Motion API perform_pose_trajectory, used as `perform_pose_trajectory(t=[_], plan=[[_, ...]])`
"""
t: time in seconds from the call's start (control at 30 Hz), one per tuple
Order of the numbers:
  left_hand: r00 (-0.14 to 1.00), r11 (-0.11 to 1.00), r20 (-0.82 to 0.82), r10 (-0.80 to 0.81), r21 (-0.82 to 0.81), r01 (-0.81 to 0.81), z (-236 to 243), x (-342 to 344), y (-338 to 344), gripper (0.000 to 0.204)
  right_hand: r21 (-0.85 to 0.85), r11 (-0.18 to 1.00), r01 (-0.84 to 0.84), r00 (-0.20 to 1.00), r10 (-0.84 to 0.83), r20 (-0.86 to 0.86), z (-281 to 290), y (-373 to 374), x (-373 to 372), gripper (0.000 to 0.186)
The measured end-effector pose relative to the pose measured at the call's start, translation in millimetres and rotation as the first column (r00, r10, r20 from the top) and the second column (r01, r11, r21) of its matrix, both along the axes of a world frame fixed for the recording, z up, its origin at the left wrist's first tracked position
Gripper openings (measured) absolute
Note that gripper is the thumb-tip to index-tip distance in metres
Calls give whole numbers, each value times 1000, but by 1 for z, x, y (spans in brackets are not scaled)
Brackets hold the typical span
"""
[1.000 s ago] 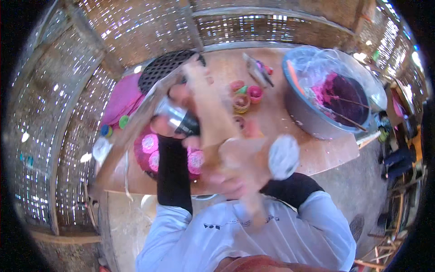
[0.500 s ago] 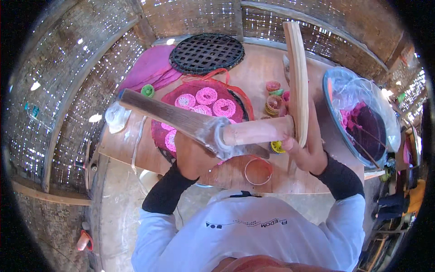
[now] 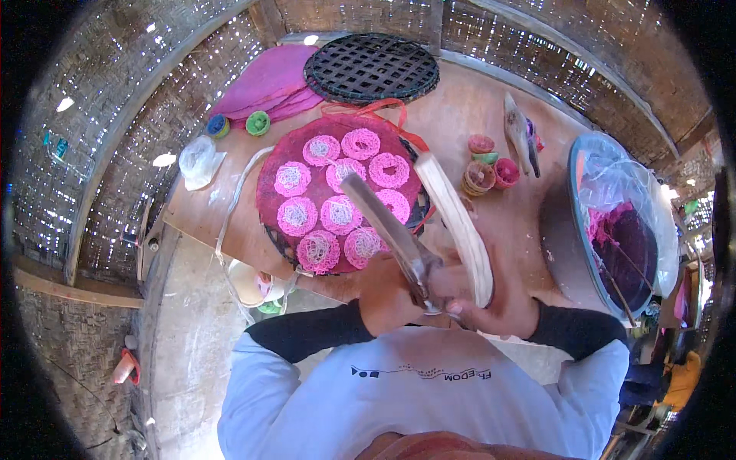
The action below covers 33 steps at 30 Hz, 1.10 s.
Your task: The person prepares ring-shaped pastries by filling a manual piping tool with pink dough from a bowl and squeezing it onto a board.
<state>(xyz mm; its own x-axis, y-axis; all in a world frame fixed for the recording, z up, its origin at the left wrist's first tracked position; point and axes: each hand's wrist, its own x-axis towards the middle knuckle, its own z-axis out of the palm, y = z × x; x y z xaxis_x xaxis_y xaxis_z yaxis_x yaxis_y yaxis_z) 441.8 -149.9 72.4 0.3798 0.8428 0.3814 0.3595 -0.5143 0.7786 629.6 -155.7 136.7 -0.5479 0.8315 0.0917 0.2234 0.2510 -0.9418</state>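
Observation:
Close to my chest I hold a two-part wooden hand press. My left hand point(image 3: 391, 291) is closed around its dark wooden bar point(image 3: 381, 218), which slants up and away to the left. My right hand point(image 3: 502, 299), partly blurred, grips the pale wooden bar point(image 3: 458, 222) near its lower end. Where the two bars meet, fingers hide most of the plunger. Just beyond lies a round tray covered in pink cloth point(image 3: 280, 146), bearing several pink and white rings of stringy dough point(image 3: 340, 215).
Small coloured cups point(image 3: 480, 176) stand right of the tray, near a wooden piece point(image 3: 521, 134). A large tub point(image 3: 560, 245) with pink dough and plastic sits at the right. Behind are a black woven tray point(image 3: 372, 69) and folded pink cloths point(image 3: 264, 84); a plastic bag point(image 3: 199, 162) lies left.
Both hands have drawn the press down toward my chest and closer together. Its bars now stand nearer each other, and the plunger is mostly covered. More of the dough rings shows.

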Motion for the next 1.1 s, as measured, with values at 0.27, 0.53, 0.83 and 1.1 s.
perform_pose_trajectory(t=[0.27, 0.53, 0.83, 1.1], plan=[[976, 950, 219, 11, -307, 58, -47, -1, 33, 38, -399, 910, -117, 986, 57, -158, -37, 40, 23, 79], [651, 946, 711, -265, 61, 319, 45, -84, 168, 76, -539, 753, -378, 924, 275, -265, 9, 93, 34, 61], [-264, 441, 864, -428, 455, 774, 8, -87, 225, 75, -786, 581, -211, 973, 199, -114, -3, 142, 28, 58], [-262, 575, 953, -155, 302, 760, -1, -79, 221, 50, -843, 514, -159, 961, 276, -13, -21, 160, 34, 61]])
